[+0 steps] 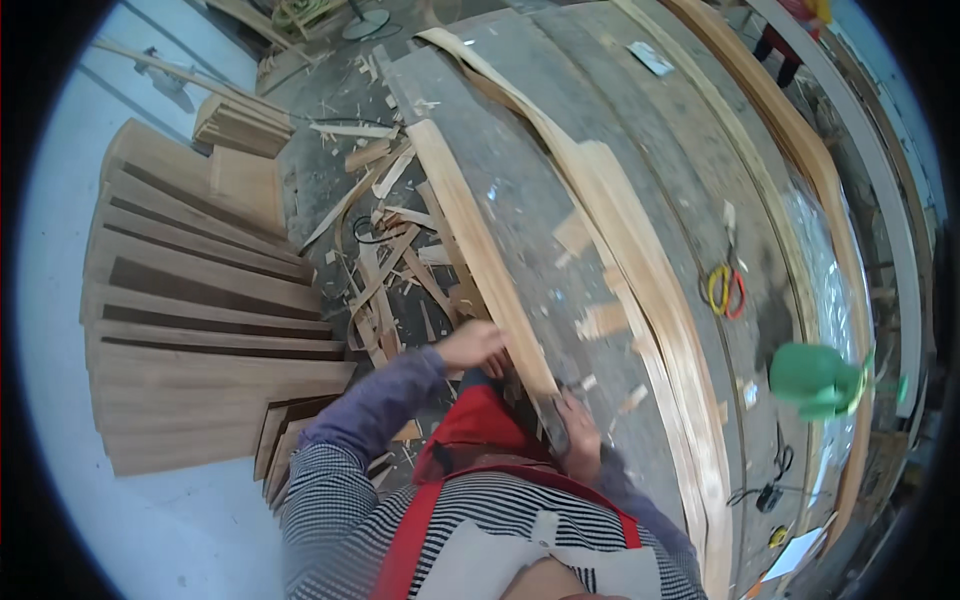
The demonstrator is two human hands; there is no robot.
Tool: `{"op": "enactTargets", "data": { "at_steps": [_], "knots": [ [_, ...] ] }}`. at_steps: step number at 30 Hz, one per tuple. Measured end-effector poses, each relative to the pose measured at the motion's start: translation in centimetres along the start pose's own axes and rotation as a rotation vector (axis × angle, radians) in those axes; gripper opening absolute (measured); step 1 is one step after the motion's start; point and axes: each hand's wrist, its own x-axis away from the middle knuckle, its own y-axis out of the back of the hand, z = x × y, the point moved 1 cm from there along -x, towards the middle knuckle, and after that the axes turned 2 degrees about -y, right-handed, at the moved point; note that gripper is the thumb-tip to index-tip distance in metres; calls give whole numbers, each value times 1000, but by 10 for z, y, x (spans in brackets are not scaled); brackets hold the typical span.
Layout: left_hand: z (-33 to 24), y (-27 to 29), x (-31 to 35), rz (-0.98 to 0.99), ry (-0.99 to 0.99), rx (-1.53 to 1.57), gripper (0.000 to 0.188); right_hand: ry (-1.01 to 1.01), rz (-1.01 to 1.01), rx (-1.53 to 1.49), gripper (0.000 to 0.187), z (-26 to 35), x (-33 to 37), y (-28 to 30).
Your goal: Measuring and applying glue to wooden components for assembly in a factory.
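Observation:
A long, pale wooden board (465,215) runs along the left edge of the workbench (500,150). My left hand (475,345) is at the board's left edge, slightly blurred, with its fingers curled against the wood. Close to the board's near end, my right hand (580,432) is closed around a dark grey piece (553,422) that I cannot make out. Long, thin strips of wood veneer (640,220) lie to the right of the board. Small veneer offcuts (603,321) are scattered between them.
Scissors (724,290) with yellow and red handles and a green spray bottle (815,380) are on the right. Wooden panels (215,310) lean at the left wall. Scraps (385,270) litter the floor beside the bench. Another person (790,35) stands far right.

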Motion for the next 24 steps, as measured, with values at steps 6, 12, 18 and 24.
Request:
{"op": "enactTargets", "data": {
  "at_steps": [6,12,18,24],
  "knots": [
    [-17,-1,-2,-160,103,94,26,100,-6,-26,64,-5,-318,-136],
    [-19,-2,-4,-20,498,468,28,27,80,80,39,13,-591,-219],
    [-4,-6,-2,-86,209,351,33,50,-211,-95,30,17,-558,-148],
    [-8,-9,-5,-80,369,574,30,84,-115,-34,34,12,-510,-200]
  ]
}}
